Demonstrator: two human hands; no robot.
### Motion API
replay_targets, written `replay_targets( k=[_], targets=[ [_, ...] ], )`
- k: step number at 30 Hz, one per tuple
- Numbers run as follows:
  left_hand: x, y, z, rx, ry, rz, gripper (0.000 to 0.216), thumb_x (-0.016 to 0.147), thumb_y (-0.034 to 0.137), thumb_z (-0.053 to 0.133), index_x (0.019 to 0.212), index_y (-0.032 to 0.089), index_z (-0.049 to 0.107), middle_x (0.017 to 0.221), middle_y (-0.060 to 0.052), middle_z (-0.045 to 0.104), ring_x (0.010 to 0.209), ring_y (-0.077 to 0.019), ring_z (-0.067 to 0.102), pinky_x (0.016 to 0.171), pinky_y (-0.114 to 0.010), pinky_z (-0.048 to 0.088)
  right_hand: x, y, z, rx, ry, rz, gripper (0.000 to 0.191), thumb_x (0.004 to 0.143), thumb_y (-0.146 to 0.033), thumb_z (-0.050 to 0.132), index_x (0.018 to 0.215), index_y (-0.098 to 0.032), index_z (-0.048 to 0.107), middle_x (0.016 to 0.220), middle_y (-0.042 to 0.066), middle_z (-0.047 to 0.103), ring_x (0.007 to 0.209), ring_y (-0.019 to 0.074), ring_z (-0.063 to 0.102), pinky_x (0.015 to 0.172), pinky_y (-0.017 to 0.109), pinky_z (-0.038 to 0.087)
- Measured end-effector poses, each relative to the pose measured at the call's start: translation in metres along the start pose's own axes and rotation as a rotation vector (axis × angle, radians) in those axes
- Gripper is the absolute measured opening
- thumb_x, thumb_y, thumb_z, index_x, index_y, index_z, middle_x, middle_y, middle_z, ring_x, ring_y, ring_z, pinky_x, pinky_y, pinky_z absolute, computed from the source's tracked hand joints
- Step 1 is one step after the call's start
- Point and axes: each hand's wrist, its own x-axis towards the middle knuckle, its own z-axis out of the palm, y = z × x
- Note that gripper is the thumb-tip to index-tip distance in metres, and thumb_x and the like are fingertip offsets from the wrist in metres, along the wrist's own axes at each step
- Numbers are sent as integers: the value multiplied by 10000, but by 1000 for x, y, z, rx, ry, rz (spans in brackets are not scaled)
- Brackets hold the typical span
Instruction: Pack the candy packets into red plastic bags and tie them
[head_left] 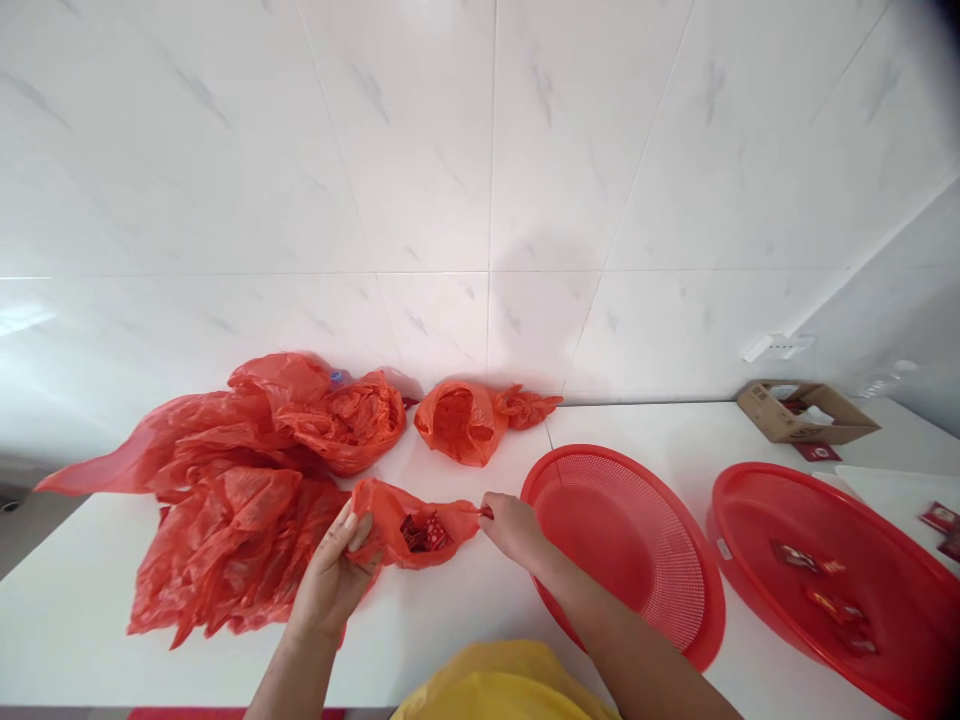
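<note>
My left hand (335, 570) grips the left edge of a small red plastic bag (409, 525) with its fingers wrapped round the plastic. My right hand (514, 528) pinches the bag's right handle, and the two hands stretch the bag between them just above the white counter (450, 620). Small red packets (424, 533) show through the bag's open mouth. Just right of my right hand lies a red mesh basket (637, 540).
A heap of crumpled red plastic bags (240, 490) lies at the left. Another open red bag (469, 420) sits against the tiled wall. A red tray (847, 590) with a few packets is at the right, and a cardboard box (806, 412) stands behind it.
</note>
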Motion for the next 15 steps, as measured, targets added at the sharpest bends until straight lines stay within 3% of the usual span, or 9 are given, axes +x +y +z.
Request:
replay_targets(
  k=[3, 6, 8, 11, 15],
  targets=[
    [2, 4, -5, -5, 10, 35, 219, 754, 216, 736, 754, 175, 520, 573, 80, 370, 467, -42, 346, 450, -156, 377, -10, -20, -21, 349, -73, -75, 96, 832, -278, 511, 758, -218, 501, 722, -16, 617, 659, 124, 568, 581, 232, 373],
    [6, 4, -11, 37, 70, 36, 300, 738, 218, 753, 666, 171, 465, 554, 81, 386, 455, -35, 361, 443, -147, 379, -19, -35, -35, 819, -291, -147, 151, 805, -344, 570, 774, -220, 489, 718, -12, 647, 681, 144, 613, 617, 255, 421],
    [9, 1, -16, 89, 145, 3, 331, 719, 219, 769, 640, 170, 451, 539, 84, 398, 446, -33, 380, 440, -143, 388, -23, -41, -40, 862, -309, -121, 177, 766, -358, 617, 757, -216, 512, 706, -12, 645, 663, 146, 608, 613, 263, 423],
    [11, -7, -21, 130, 240, -72, 293, 679, 206, 792, 679, 166, 501, 533, 87, 438, 446, -37, 426, 443, -146, 410, -29, -45, -45, 779, -172, -69, 184, 722, -330, 655, 677, -206, 527, 644, -34, 594, 601, 115, 537, 589, 252, 399],
    [11, -16, -25, 120, 336, -113, 260, 639, 173, 798, 741, 154, 560, 572, 64, 536, 448, -47, 480, 426, -148, 414, -37, -51, -56, 966, -346, -112, 201, 722, -374, 668, 730, -210, 552, 639, -33, 599, 582, 114, 515, 600, 269, 417]
  ],
)
